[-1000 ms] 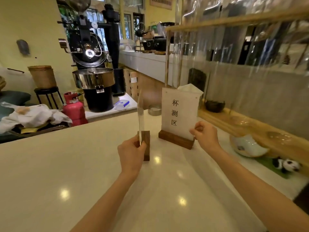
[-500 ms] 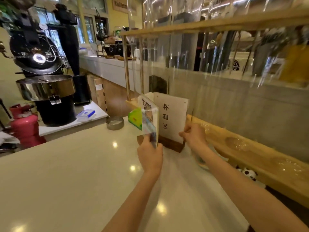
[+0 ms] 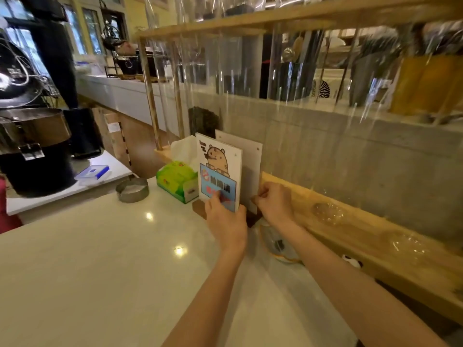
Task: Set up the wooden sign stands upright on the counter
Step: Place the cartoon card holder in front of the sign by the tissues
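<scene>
Two sign stands with wooden bases stand upright on the white counter (image 3: 100,259), close to the wooden ledge. The front sign (image 3: 220,166) shows a cartoon animal over a blue panel; my left hand (image 3: 225,219) grips its lower edge and hides most of its base. Behind it stands the plain white sign (image 3: 250,161), whose face is mostly hidden. My right hand (image 3: 274,201) pinches that sign's lower right edge above its dark base (image 3: 253,219).
A green tissue box (image 3: 176,180) sits just left of the signs, a round metal tin (image 3: 132,189) further left. A wooden ledge (image 3: 350,231) with clear panels runs along the right. A bowl (image 3: 278,244) lies under my right forearm. A black roaster (image 3: 32,146) stands far left.
Both signs have moved right and back toward the ledge. The left sign turned from edge-on to face me, and now stands in front of the white sign, covering its characters.
</scene>
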